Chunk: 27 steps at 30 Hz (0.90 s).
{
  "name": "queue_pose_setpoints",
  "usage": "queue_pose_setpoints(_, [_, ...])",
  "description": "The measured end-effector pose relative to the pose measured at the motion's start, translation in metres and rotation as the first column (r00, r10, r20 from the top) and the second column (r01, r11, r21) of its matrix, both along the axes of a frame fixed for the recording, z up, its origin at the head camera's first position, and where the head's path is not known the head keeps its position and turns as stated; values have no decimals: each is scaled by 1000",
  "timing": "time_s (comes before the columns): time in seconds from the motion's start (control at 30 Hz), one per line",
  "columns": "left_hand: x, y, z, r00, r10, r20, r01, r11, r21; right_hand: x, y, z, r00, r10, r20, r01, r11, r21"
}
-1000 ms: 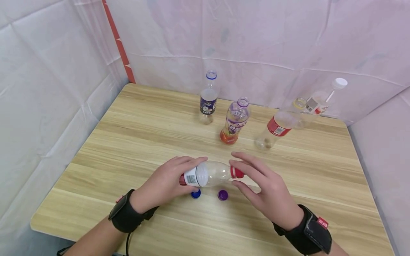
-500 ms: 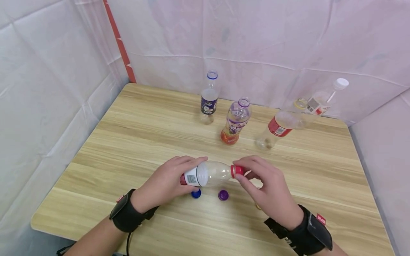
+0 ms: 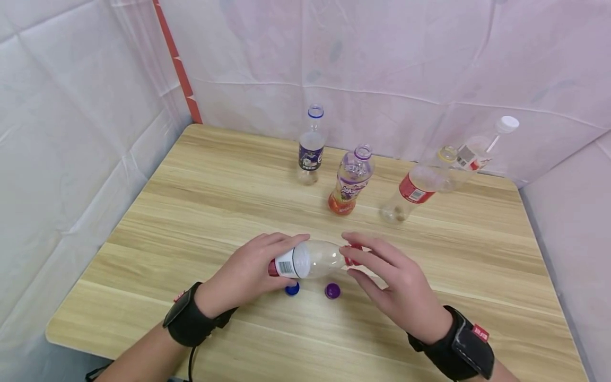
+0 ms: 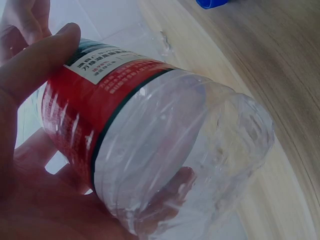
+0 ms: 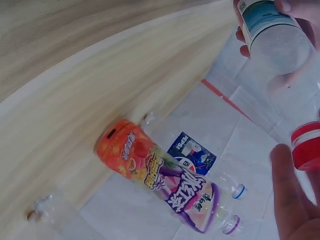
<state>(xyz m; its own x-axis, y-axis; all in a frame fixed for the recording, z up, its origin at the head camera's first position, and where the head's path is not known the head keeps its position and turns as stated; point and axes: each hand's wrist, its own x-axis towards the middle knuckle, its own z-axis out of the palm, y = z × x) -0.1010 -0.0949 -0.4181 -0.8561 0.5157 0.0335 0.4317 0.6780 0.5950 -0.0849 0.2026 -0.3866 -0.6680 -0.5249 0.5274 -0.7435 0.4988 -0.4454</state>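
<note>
My left hand [image 3: 258, 262] grips a clear plastic bottle [image 3: 326, 260] round its labelled lower half, and the bottle lies on its side, neck to the right. In the left wrist view its red label [image 4: 82, 120] and clear base face the camera. A red cap [image 5: 306, 145] sits on the neck. My right hand [image 3: 396, 276] is at this cap with loosely extended fingers; the index finger crosses it in the head view and the thumb stands apart below. A blue cap [image 3: 292, 289] and a purple cap [image 3: 332, 291] lie on the table just in front of the bottle.
Farther back stand an uncapped Pepsi bottle [image 3: 310, 156], an uncapped purple-labelled drink bottle [image 3: 350, 183], an uncapped red-labelled bottle [image 3: 415, 188] and a white-capped bottle [image 3: 477, 151]. White sheeting [image 3: 372, 63] hangs behind the wooden table [image 3: 191, 212].
Half a second ago my right thumb and fingers pinched the red cap; now they have spread off it, much as one second ago. My left hand and the bottle have stayed put.
</note>
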Motion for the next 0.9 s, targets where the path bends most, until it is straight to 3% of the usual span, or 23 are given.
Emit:
queue_pose_setpoints(0.1, [0,0,0,1000,2,14,-2,1000,0,1,0,1,993,-62,99,63,998,-2])
queue_pose_setpoints(0.2, [1,1,0,1000,7,22,-7,1000,-7,1,0,2,968,-137,209,143,990,-15])
queue_pose_setpoints(0.3, [1,1,-1,1000,13,25,-13,1000,-12,0,0,2,951,-184,250,195,981,-20])
queue_pose_setpoints(0.57, [0,0,0,1000,6,26,-6,1000,2,0,-1,2,956,-184,228,185,983,16])
queue_pose_setpoints(0.7, [0,-2,1,999,3,33,-3,1000,3,1,1,4,975,-114,188,111,993,25])
queue_pose_setpoints(0.9, [0,-2,2,999,-1,49,1,1000,4,0,2,1,998,-3,58,1,999,35])
